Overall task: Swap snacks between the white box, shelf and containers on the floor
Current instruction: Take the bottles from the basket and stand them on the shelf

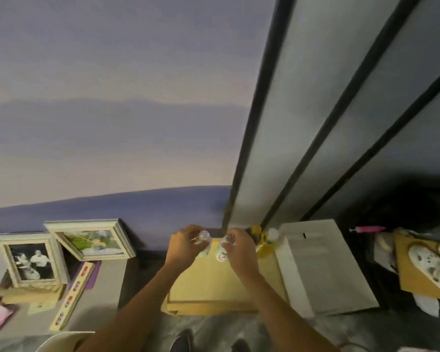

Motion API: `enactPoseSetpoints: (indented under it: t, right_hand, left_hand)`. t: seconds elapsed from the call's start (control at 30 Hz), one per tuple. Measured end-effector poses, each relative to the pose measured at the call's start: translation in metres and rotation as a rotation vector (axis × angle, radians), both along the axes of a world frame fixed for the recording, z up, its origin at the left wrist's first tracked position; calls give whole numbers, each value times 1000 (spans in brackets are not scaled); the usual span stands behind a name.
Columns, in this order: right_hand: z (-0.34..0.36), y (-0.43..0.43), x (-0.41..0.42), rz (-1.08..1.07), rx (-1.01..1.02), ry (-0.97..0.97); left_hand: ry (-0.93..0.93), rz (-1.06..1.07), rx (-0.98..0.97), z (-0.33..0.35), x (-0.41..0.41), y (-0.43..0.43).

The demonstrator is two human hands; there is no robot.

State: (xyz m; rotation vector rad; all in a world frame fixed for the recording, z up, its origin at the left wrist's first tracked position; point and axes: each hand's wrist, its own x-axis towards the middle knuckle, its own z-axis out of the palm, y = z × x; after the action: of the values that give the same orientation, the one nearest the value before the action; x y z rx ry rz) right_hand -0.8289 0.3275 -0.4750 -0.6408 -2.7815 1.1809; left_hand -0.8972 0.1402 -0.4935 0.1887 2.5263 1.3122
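My left hand (186, 246) & right hand (239, 252) each wrap fingers round a small clear bottle: left bottle (205, 240), right bottle (225, 246), both upright on the far end of the tan wooden box (208, 288), near the wall. Prob. light, thin plastic, smooth & a bit slippery, so grip at the neck/cap. Yellow bottle (263, 243) stands just right; flat white box (323, 265) beyond it.
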Motion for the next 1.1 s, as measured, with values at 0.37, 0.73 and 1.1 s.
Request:
enactPoseSetpoints:
  t: [0.37, 0.73, 1.1]
  right_hand:
    - [-76, 8, -45, 51, 130, -123]
    - [-117, 12, -42, 91, 122, -120]
    - [-110, 5, -29, 75, 55, -103]
  left_hand:
    - [-122, 77, 6, -84, -15, 38]
    - [-112, 128, 54, -124, 0, 47]
    - [-112, 94, -58, -107, -3, 48]
